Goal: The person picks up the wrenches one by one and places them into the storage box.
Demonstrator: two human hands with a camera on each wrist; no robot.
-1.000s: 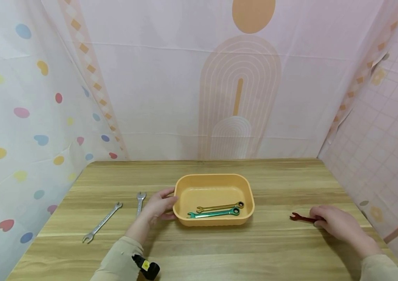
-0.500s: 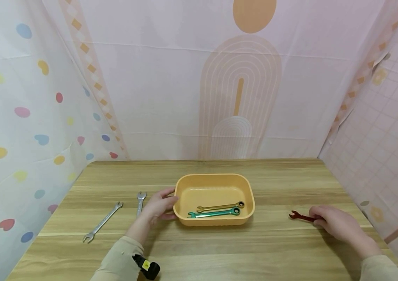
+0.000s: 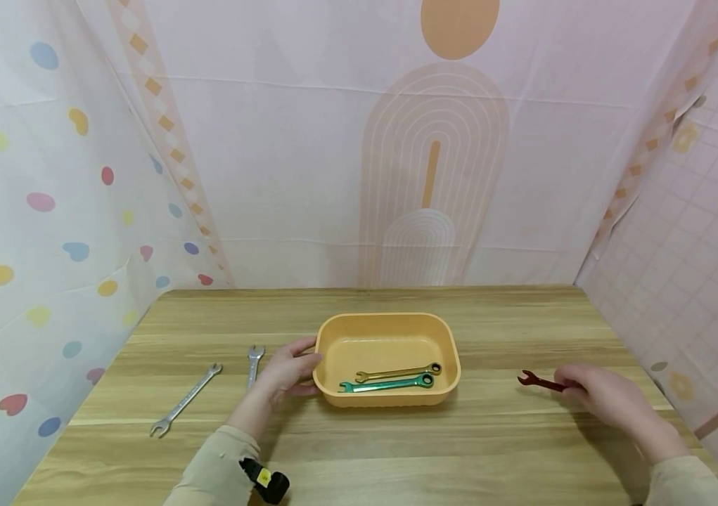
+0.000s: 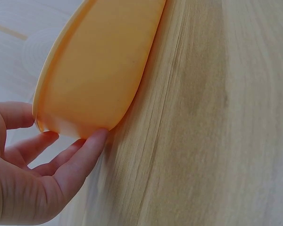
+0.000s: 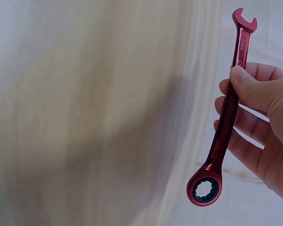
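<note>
My right hand [image 3: 605,400] pinches a red ratchet wrench [image 3: 539,382] by its shank, lifted just off the wooden table [image 3: 498,443] at the right. In the right wrist view the red wrench [image 5: 225,117] lies between thumb and fingers [image 5: 254,94], open end away and ring end near. My left hand [image 3: 285,372] rests against the left end of an orange tray [image 3: 327,330], with its fingers [image 4: 80,157] on the tray's outer wall [image 4: 99,70]. Inside the tray lie a gold wrench [image 3: 396,372] and a green wrench [image 3: 387,384].
Two silver open-end wrenches lie left of the tray: a long one [image 3: 184,400] and a shorter one [image 3: 252,364] partly behind my left hand. Patterned curtains close in the table on three sides. A black device [image 3: 264,481] is on my left sleeve.
The right hand has raised the red wrench off the table and shifted it slightly left. The left hand and the tray have stayed put.
</note>
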